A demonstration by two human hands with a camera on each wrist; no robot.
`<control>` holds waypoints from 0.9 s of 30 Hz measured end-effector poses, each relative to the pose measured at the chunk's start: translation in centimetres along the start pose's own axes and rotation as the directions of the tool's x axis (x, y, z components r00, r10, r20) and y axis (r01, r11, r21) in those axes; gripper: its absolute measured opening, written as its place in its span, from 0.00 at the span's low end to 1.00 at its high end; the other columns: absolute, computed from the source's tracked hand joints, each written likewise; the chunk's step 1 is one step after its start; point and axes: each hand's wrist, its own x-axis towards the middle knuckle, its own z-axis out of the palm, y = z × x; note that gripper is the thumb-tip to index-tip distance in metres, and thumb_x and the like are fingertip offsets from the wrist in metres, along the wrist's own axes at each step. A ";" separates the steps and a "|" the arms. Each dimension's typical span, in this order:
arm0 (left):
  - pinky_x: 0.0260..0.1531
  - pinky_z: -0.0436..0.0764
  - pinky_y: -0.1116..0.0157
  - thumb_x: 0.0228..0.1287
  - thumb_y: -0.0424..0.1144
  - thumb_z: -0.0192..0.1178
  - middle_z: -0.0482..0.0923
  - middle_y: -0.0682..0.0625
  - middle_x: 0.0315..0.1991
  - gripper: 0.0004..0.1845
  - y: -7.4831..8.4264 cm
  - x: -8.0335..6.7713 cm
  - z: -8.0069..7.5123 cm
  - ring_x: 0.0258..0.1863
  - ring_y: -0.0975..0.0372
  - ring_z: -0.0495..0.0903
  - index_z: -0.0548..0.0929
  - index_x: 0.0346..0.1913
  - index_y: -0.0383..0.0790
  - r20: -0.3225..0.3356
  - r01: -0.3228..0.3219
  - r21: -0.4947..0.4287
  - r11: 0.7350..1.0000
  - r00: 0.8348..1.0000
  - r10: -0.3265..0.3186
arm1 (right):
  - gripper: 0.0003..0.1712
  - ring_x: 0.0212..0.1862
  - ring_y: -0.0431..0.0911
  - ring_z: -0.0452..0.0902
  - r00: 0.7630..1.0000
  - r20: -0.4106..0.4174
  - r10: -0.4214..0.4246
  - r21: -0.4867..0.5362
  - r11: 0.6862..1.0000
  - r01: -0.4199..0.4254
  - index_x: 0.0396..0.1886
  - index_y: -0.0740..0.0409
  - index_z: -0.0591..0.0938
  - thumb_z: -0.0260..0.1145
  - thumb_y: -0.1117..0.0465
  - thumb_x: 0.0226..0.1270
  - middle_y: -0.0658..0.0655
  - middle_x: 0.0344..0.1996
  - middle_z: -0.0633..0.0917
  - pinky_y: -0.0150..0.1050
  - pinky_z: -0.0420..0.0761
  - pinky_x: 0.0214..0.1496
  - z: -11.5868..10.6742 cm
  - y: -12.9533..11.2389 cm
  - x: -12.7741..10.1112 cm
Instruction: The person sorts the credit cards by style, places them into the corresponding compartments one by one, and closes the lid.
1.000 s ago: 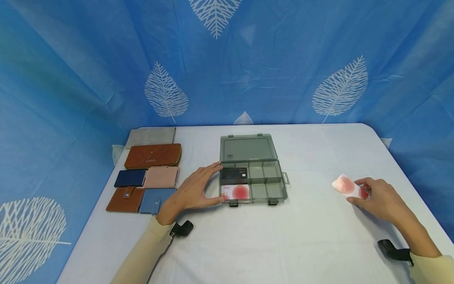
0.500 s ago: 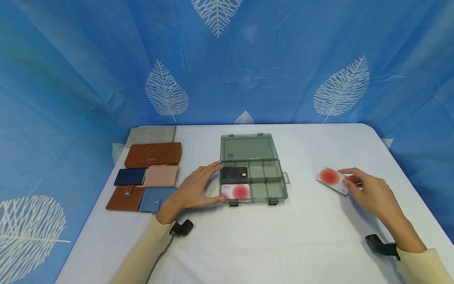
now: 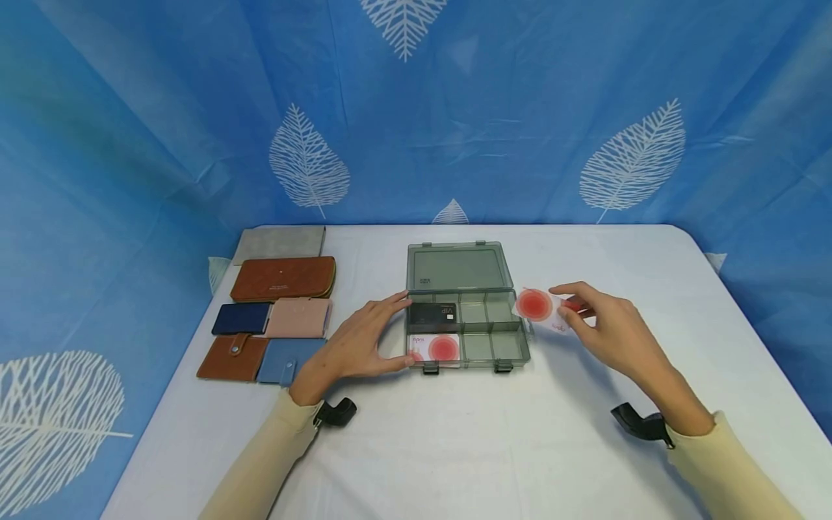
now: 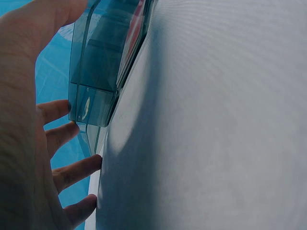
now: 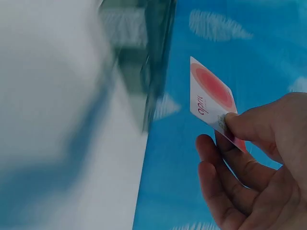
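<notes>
At nine o'clock on the table (image 3: pixel 585 448), six wallets (image 3: pixel 273 318) are lying in rows; the grey one at the back is partly running under the brown one. Moving right, the left hand (image 3: pixel 360 347) is resting with straight fingers against the left wall of the open box (image 3: pixel 513 347), holding nothing; its wrist view is showing only the palm, blurred, and a slice of the box wall. Inside the box, a black card (image 3: pixel 432 313) is lying in the far left compartment and a white card with a red circle (image 3: pixel 435 348) in the near left one, its lower edge partly hidden by the wall. At three o'clock of the box, the right hand (image 3: pixel 614 332) is pinching a second red-circle card (image 3: pixel 541 308) between thumb and fingers, just past the box's right edge; fingers are covering that card's right end. The right wrist view is blurring the box. Half a second ago this hand and card were hanging well apart from the box, further right; the left hand is staying put.
</notes>
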 end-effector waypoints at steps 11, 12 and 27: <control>0.73 0.71 0.41 0.60 0.68 0.70 0.57 0.50 0.86 0.55 0.0 0.0 0.0 0.78 0.48 0.68 0.63 0.85 0.46 0.007 0.010 0.004 1.000 1.000 -0.010 | 0.17 0.36 0.42 0.86 0.976 0.134 -0.174 0.061 0.984 0.167 0.60 0.53 0.87 0.72 0.66 0.74 0.51 0.39 0.91 0.45 0.86 0.39 5.1 -5.1 2.2; 0.73 0.71 0.40 0.60 0.68 0.70 0.57 0.50 0.86 0.56 0.0 0.0 0.0 0.78 0.48 0.68 0.63 0.85 0.47 0.008 0.012 0.006 1.000 1.000 -0.012 | 0.17 0.35 0.41 0.84 0.973 0.143 -0.183 0.066 0.982 0.175 0.60 0.52 0.87 0.73 0.65 0.74 0.50 0.38 0.91 0.43 0.85 0.38 5.5 -5.5 2.3; 0.72 0.72 0.40 0.60 0.68 0.70 0.57 0.49 0.86 0.55 0.0 0.0 0.0 0.77 0.47 0.69 0.64 0.85 0.45 0.007 0.008 0.011 1.000 1.000 -0.008 | 0.17 0.32 0.36 0.78 0.951 0.216 -0.223 0.095 0.974 0.207 0.59 0.46 0.87 0.74 0.64 0.74 0.48 0.42 0.91 0.37 0.78 0.34 9.5 -8.0 3.3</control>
